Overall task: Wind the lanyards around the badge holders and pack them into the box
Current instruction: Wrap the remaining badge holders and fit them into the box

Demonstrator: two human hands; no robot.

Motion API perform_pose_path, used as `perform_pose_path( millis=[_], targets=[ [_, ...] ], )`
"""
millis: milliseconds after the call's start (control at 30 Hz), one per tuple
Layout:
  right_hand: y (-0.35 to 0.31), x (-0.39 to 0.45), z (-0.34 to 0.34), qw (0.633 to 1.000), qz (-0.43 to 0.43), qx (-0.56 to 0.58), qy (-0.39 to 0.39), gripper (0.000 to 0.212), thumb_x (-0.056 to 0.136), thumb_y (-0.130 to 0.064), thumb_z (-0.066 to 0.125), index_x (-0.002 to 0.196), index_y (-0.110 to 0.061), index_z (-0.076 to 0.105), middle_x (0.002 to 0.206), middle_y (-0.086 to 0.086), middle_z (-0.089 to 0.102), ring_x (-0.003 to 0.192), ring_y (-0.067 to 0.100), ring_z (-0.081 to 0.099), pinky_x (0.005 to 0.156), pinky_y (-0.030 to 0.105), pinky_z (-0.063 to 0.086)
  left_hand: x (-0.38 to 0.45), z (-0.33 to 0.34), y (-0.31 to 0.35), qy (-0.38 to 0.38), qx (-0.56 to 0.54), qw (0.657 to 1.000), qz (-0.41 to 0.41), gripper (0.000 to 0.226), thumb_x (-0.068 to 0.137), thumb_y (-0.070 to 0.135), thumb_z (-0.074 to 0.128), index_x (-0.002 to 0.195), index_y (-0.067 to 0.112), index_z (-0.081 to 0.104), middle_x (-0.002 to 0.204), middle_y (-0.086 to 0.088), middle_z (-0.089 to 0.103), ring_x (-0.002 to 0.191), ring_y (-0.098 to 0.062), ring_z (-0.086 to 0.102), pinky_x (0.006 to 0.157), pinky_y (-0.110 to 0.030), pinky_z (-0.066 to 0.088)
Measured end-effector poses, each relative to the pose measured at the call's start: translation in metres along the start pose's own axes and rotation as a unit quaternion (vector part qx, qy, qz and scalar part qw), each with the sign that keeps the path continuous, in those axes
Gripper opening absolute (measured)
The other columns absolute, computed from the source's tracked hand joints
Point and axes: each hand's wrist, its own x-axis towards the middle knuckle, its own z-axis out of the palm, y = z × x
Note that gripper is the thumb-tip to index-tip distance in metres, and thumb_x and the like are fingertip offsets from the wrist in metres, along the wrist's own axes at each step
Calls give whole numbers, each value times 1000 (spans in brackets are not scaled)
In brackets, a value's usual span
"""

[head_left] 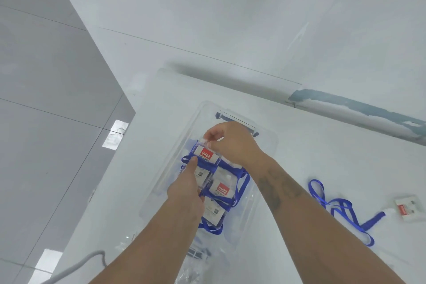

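One white table [322, 150] carries one clear box [265, 145], set close so both forearms reach straight down into it. Inside lie two wound badge holders: the far badge holder [206, 157] is being seated against the box's far end, and the near badge holder [219, 198] lies just beside it, probably to fill the floor in a row. The right hand [232, 140] pinches the far holder's top edge with curled fingers; the left hand [186, 184] presses an extended finger on its blue wrap, likely keeping it from unwinding. One loose lanyard [341, 210] with its unwound badge holder [406, 207] waits well apart on the table.
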Motion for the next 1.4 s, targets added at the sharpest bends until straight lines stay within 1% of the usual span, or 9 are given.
perform_pose_path(
  millis=[133,233,367,533,967,1100,1167,1233,1400],
  targets=[
    [-5,6,12,996,-2,-79,37,21,93,-22,59,109,-28,72,110,-11,71,97,8,65,89,27,54,18,9,-1,56,22,998,-2,42,80,47,75,105,16,61,86,-7,70,73,-28,68,71,-41,57],
    [-2,12,22,991,8,-122,59,26,94,-22,57,115,-31,69,113,-12,70,102,10,64,87,28,51,29,14,1,75,21,997,-3,44,79,46,76,104,14,58,87,-8,67,72,-26,65,67,-37,55],
    [6,16,32,987,29,-148,64,29,95,-26,56,122,-30,65,117,-7,69,106,16,63,88,31,51,42,16,2,86,29,996,-4,51,78,47,77,110,12,57,95,-11,66,83,-29,65,85,-46,56],
    [12,18,37,984,44,-157,68,28,97,-30,55,123,-31,64,120,-7,68,109,17,63,90,32,49,51,17,3,89,53,994,-19,56,79,47,75,117,13,53,105,-14,64,93,-31,65,90,-48,55],
    [3,5,15,989,36,-139,38,38,100,-24,49,137,-27,55,140,-5,57,126,18,54,101,32,44,23,11,5,64,64,996,10,55,77,46,77,117,15,54,102,-12,68,85,-31,68,83,-46,58],
    [-2,-4,6,990,26,-129,44,34,99,-23,49,131,-26,60,133,-5,62,118,17,59,97,33,48,-6,9,9,28,44,998,18,46,83,40,74,114,13,53,91,-10,65,73,-27,64,60,-37,53],
    [-4,-10,0,992,22,-112,58,33,99,-25,49,129,-26,61,130,-7,64,115,14,60,96,33,50,-23,7,10,-4,35,999,15,42,87,39,71,113,12,53,89,-10,63,71,-25,61,62,-36,51],
    [-6,-17,-6,993,20,-94,70,33,99,-29,50,130,-28,61,130,-9,64,116,12,59,98,32,49,-40,3,11,-22,34,999,7,35,90,39,67,106,12,53,85,-10,58,71,-25,58,70,-38,50],
    [-11,-43,-20,991,23,-61,114,32,96,-32,53,126,-31,63,125,-13,66,113,11,61,100,32,48,-75,-10,12,-65,57,996,10,24,93,34,63,84,16,50,79,-7,58,69,-26,56,66,-38,48]
  ],
)
